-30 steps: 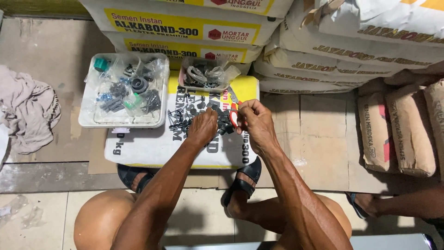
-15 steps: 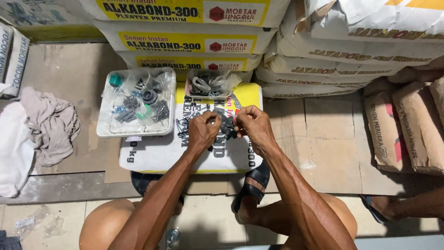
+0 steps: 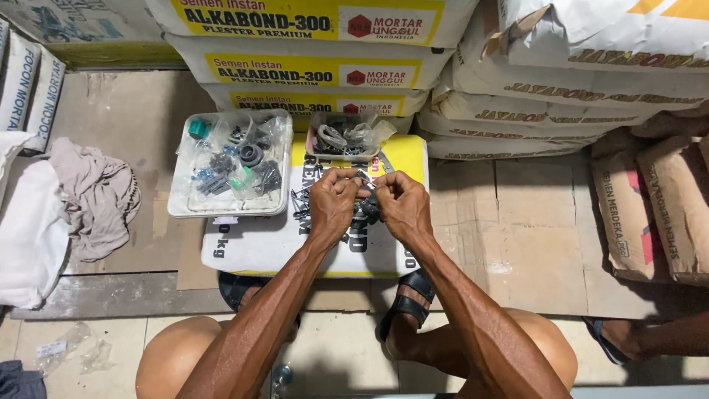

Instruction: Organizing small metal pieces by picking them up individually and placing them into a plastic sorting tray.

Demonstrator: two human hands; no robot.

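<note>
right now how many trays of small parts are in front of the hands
2: a large white tray left of the left hand, and a small tray just beyond both hands. Others may be out of view.

A white sack with yellow ends [image 3: 258,244] lies flat on the floor, near the middle. Behind it, white sacks with yellow labels [image 3: 310,70] are piled up along the top edge. Grey-white sacks with brown bands [image 3: 591,89] are piled at the top right. Brown paper sacks [image 3: 653,210] lean at the right edge. Two white packs [image 3: 29,81] stand at the top left corner.
</note>
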